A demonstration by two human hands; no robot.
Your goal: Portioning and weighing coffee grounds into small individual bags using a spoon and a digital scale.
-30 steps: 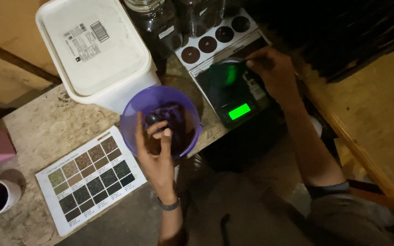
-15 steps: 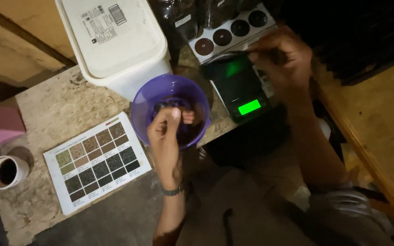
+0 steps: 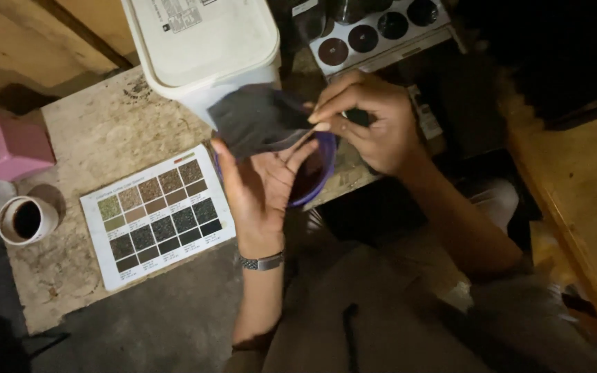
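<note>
Head view: right hand (image 3: 374, 128) pinches dark pouch (image 3: 257, 119) over open left hand (image 3: 264, 183), beside white tub (image 3: 205, 48).

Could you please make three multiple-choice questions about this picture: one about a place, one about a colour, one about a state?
1. Where does the colour chart card lie?
A. on the stone slab, beside the left hand
B. on top of the white tub
C. inside the purple bowl

2. What colour is the bowl under the hands?
A. green
B. purple
C. white

3. How is the left hand?
A. closed in a fist
B. open, palm up
C. flat on the slab

Answers:
1. A: the card rests flat on the slab, away from the white tub.
2. B: its purple rim shows below the right hand.
3. B: its fingers spread under the dark flat piece that the right hand pinches.
</note>
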